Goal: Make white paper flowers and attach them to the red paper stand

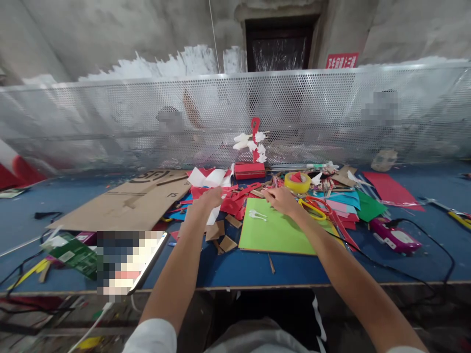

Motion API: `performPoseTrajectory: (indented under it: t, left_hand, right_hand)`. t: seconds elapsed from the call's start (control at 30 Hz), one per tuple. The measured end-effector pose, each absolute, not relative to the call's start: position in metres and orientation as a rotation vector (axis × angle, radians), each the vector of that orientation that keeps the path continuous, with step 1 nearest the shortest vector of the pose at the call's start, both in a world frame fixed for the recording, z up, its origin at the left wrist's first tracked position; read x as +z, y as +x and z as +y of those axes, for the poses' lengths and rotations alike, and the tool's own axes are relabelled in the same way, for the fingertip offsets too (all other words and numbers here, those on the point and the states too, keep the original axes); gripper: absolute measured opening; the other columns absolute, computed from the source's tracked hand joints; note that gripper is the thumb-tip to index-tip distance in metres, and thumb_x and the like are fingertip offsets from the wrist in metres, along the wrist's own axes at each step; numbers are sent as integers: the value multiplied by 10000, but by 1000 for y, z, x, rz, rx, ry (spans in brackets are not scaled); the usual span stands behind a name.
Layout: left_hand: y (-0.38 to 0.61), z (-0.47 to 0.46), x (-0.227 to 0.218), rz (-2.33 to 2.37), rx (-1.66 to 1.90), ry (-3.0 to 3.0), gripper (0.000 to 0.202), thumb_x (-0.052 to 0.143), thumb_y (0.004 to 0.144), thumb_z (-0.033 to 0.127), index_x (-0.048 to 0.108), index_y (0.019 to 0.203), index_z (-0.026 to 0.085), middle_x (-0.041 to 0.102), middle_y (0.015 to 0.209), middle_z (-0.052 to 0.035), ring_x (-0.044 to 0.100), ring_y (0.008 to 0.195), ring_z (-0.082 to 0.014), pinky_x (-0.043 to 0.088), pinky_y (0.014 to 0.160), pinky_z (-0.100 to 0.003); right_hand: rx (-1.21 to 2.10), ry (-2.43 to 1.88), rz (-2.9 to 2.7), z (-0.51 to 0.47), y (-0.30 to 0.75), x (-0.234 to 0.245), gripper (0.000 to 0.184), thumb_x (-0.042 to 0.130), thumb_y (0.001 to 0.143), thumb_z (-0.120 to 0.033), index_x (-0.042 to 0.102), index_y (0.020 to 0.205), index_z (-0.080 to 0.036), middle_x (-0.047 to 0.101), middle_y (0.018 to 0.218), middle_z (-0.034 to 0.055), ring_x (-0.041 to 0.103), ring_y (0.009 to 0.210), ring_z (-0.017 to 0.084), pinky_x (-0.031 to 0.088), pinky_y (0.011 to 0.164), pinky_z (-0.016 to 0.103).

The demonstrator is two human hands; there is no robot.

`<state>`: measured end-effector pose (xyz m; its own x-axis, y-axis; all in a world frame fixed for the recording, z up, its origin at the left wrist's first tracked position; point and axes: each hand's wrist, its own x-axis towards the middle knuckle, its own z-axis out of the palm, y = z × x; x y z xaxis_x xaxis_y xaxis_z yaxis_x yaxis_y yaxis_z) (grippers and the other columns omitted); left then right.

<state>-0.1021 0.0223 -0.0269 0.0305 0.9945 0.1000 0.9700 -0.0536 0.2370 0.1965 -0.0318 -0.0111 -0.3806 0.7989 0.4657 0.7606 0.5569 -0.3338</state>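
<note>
My left hand (212,198) is closed, reaching over the heap of red paper scraps (239,202). A white paper strip (214,214) shows just below it; whether the fingers grip it I cannot tell. Fingers pinched together, my right hand (281,200) hovers above the far edge of a lime-green board (274,230). Whatever lies between its fingertips is too small to name. On the board rest small white curved pieces (256,214). Yellow-handled scissors (312,210) and orange-handled scissors (324,203) lie beside my right forearm. Yellow tape roll (297,182) sits beyond the right hand.
Behind the heap stands a red stand with white paper flowers (256,142). Flattened cardboard (121,201) lies left, near a lit phone (143,264) and a green box (71,255). Right are a purple device with a cable (395,238) and pliers (451,211). A perforated metal screen (147,122) closes the back.
</note>
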Motion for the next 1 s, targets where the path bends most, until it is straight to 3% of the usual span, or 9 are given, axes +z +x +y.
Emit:
performPoseTrajectory:
  t: [0.1,0.23,0.37,0.47,0.57,0.77,0.87,1.0]
  left_hand:
    - [-98,20,-20,2167,342,2168,319,592,751,164,607,1069,185,662,1125,-161,610,1052,-321,444,857,-393]
    - [-92,18,-9,2076,660,2229,304,617,758,167,601,1061,178,624,1106,-142,607,1008,-274,464,848,-379]
    - [-71,13,3,1489,1189,2092,349,709,726,250,593,1044,167,603,1041,-87,600,826,-165,501,730,-289]
    - [-45,5,7,1071,1431,1949,360,736,714,316,600,1012,166,598,952,-49,585,821,-141,503,717,-260]
    - [-21,-6,3,954,1444,1891,387,746,717,362,605,1018,164,570,839,-11,558,736,-114,479,669,-232]
    - [-3,-14,-7,818,1397,1896,376,735,751,373,593,1026,160,562,821,-9,554,724,-111,462,655,-227]
    - [-2,-14,-9,756,1346,1863,448,759,733,359,566,1091,170,588,901,-26,594,766,-121,491,713,-247]
    - [-2,-12,-13,758,1364,1848,370,772,720,341,559,969,168,591,939,-26,590,758,-107,486,720,-238]
  right_hand:
    - [71,-1227,-2190,-31,197,-12,577,346,993,-513,615,618,-169,612,571,43,546,585,146,286,609,269]
    - [128,-1189,-2181,-30,197,-13,571,356,989,-511,604,604,-169,588,549,36,526,568,145,288,601,276]
    - [352,-1081,-2132,-29,195,-15,519,408,966,-526,609,645,-171,590,577,20,510,559,136,322,589,272]
    - [644,-906,-2067,-30,190,-17,348,543,905,-505,657,861,-179,663,775,31,567,660,140,399,622,264]
    - [863,-780,-2007,-31,184,-19,317,647,837,-463,641,998,-191,670,940,53,604,772,151,457,655,266]
    - [985,-773,-1854,-30,179,-22,267,645,824,-449,592,813,-188,581,664,-5,521,558,116,426,495,238]
    - [957,-825,-1753,-25,182,-23,273,653,815,-457,610,814,-187,572,638,-8,504,526,110,404,455,227]
    - [976,-821,-1710,-20,185,-24,261,616,837,-450,633,827,-189,593,657,2,525,547,115,417,463,226]
